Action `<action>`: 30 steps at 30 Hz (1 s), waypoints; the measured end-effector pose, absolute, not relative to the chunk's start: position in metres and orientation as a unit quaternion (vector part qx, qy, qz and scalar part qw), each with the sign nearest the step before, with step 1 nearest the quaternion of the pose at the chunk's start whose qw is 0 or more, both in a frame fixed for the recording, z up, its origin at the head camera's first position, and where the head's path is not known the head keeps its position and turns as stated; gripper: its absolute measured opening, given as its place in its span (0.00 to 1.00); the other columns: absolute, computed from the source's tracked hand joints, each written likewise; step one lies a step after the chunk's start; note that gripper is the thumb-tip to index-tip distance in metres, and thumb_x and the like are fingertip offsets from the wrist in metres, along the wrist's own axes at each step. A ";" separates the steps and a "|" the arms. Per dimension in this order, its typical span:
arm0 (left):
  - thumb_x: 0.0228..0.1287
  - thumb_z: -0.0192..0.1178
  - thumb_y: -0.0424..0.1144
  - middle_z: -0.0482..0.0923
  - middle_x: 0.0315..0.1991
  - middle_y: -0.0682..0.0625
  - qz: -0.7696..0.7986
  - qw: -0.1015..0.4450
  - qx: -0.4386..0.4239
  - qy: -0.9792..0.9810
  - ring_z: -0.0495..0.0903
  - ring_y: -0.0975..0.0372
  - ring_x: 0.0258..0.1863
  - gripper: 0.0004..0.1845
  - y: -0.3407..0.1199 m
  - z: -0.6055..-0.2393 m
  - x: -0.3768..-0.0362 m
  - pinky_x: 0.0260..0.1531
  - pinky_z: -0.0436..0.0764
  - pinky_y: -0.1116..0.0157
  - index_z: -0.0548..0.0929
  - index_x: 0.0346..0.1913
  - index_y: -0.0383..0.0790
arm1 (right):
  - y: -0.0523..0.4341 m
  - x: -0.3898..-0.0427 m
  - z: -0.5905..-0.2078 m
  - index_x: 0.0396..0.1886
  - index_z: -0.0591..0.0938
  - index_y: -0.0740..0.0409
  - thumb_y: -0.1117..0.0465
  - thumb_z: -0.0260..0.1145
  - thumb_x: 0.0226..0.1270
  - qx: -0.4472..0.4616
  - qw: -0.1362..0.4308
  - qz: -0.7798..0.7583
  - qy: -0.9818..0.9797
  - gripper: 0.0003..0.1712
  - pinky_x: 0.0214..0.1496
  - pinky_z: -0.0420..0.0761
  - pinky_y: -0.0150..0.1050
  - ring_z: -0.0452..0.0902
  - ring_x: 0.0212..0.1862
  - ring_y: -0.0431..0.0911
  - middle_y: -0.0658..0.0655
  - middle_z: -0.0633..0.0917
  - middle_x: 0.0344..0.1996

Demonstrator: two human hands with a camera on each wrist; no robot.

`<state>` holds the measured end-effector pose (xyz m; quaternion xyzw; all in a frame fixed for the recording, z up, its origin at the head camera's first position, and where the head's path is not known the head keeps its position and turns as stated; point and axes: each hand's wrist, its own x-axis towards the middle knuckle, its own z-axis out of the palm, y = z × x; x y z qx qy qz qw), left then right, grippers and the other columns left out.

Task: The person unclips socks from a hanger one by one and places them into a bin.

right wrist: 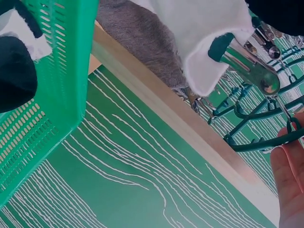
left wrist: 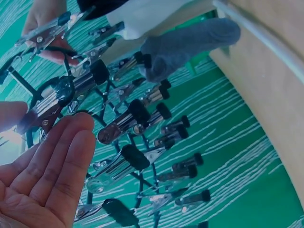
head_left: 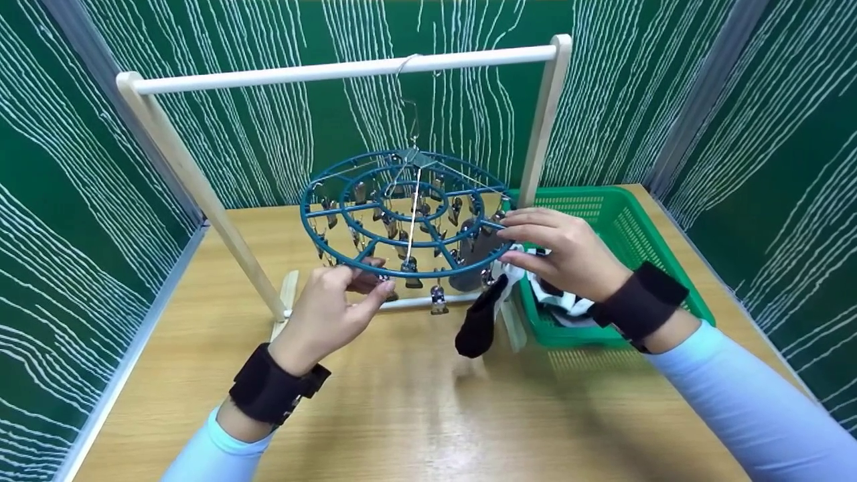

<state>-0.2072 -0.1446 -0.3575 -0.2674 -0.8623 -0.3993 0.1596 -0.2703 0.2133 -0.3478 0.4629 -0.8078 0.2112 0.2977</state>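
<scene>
A round dark-teal clip hanger (head_left: 428,273) with several metal clips hangs by a hook from a wooden rack's bar. At its front left rim, my left hand (head_left: 331,314) pinches a metal clip (left wrist: 52,102) between thumb and fingers. My right hand (head_left: 562,251) holds the rim on the right, its fingertips (right wrist: 287,166) at the ring. Just below that hand, a black-and-white sock (head_left: 479,325) hangs by its white end (right wrist: 209,52) from a clip. A grey sock (left wrist: 190,45) hangs farther back on the hanger.
The wooden rack (head_left: 194,187) stands on the wooden table (head_left: 402,415). Right of it, a green perforated basket (head_left: 622,227) contains black and white socks (head_left: 569,304). Green panels with white streaks (head_left: 783,167) enclose the table at the back and sides.
</scene>
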 end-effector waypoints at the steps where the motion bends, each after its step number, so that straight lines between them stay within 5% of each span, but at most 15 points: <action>1: 0.73 0.72 0.37 0.94 0.41 0.43 -0.395 0.167 -0.271 -0.862 0.94 0.54 0.39 0.10 -0.146 -0.358 -0.207 0.48 0.92 0.53 0.92 0.46 0.31 | 0.213 -0.270 -0.347 0.52 0.91 0.66 0.65 0.83 0.62 0.462 0.299 0.212 -0.808 0.19 0.60 0.89 0.59 0.89 0.57 0.63 0.68 0.92 0.53; 11: 0.68 0.77 0.46 0.92 0.29 0.46 -0.347 0.313 -0.306 -0.830 0.91 0.58 0.28 0.16 -0.157 -0.356 -0.203 0.33 0.92 0.60 0.90 0.31 0.37 | 0.209 -0.269 -0.338 0.51 0.91 0.66 0.66 0.82 0.64 0.454 0.304 0.227 -0.806 0.17 0.60 0.89 0.59 0.88 0.56 0.62 0.67 0.92 0.51; 16: 0.77 0.63 0.65 0.74 0.15 0.49 -0.350 0.420 -0.288 -0.786 0.70 0.63 0.15 0.34 -0.154 -0.354 -0.204 0.17 0.70 0.70 0.80 0.21 0.38 | 0.208 -0.268 -0.337 0.50 0.91 0.67 0.67 0.82 0.63 0.447 0.306 0.235 -0.807 0.16 0.58 0.90 0.59 0.88 0.54 0.61 0.67 0.92 0.49; 19: 0.78 0.61 0.65 0.68 0.16 0.49 -0.360 0.465 -0.286 -0.757 0.65 0.61 0.17 0.34 -0.147 -0.352 -0.203 0.20 0.63 0.69 0.78 0.24 0.37 | 0.206 -0.267 -0.337 0.48 0.91 0.67 0.68 0.83 0.61 0.442 0.313 0.238 -0.806 0.16 0.55 0.90 0.59 0.88 0.52 0.61 0.67 0.92 0.48; 27: 0.73 0.72 0.40 0.88 0.38 0.40 -0.258 0.527 -0.396 -0.707 0.86 0.50 0.37 0.12 -0.122 -0.337 -0.197 0.41 0.90 0.58 0.89 0.42 0.31 | 0.199 -0.264 -0.335 0.45 0.92 0.66 0.61 0.82 0.66 0.446 0.321 0.231 -0.803 0.14 0.50 0.92 0.56 0.87 0.48 0.59 0.65 0.92 0.44; 30: 0.66 0.77 0.36 0.90 0.45 0.37 -0.211 0.512 -0.417 -0.721 0.90 0.49 0.44 0.14 -0.114 -0.334 -0.194 0.48 0.92 0.56 0.91 0.48 0.30 | 0.197 -0.263 -0.336 0.43 0.92 0.65 0.56 0.80 0.68 0.450 0.332 0.223 -0.799 0.15 0.47 0.92 0.54 0.86 0.46 0.58 0.65 0.92 0.42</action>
